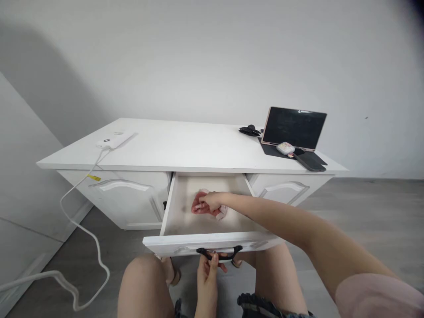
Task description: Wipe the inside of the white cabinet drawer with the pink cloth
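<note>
Pink cloth [197, 203] — white drawer [172, 243]

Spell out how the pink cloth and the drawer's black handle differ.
The pink cloth lies inside the drawer, while the black handle is mounted on its outer front. The cloth is crumpled; the handle is a curved bar. The right hand is on the cloth; the left hand holds the handle. Both have a hand on them.

Desk [185, 148]: tablet [294, 128] near the right edge, phone [310, 162] before it toward the front edge; corded device [114, 140] near the left edge; cloth [198, 197] in the extended centre drawer [183, 224], beneath the right hand [212, 201].
</note>
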The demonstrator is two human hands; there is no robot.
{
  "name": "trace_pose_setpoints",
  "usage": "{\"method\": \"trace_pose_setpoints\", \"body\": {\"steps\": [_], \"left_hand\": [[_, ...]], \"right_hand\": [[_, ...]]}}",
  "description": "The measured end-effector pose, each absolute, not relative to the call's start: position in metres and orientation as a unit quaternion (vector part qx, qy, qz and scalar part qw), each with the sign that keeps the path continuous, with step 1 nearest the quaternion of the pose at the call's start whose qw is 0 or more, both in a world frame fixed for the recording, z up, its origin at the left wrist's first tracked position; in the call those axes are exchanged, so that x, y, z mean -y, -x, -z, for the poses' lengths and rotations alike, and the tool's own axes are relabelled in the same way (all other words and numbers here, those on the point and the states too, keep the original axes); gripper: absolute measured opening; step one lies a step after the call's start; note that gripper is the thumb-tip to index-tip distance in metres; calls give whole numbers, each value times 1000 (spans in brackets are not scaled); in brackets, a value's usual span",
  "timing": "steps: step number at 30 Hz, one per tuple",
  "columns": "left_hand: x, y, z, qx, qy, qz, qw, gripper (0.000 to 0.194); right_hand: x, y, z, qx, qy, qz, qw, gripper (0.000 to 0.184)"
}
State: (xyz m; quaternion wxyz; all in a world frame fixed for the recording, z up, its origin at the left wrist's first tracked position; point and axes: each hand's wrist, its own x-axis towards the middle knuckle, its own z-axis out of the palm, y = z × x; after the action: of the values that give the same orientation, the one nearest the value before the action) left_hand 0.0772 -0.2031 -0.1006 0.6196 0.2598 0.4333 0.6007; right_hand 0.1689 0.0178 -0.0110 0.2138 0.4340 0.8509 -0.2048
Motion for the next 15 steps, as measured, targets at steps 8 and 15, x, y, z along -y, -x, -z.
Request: {"method": "trace_pose_setpoints", "body": {"steps": [8, 15], "left_hand": [[205, -74, 86, -453, -285, -584, 610, 38], [204, -71, 86, -458, -282, -570, 621, 36]], "right_hand": [[32, -207, 13, -753, -450, 452, 163, 50], [12, -226, 12, -641, -580, 499, 62, 24]]}}
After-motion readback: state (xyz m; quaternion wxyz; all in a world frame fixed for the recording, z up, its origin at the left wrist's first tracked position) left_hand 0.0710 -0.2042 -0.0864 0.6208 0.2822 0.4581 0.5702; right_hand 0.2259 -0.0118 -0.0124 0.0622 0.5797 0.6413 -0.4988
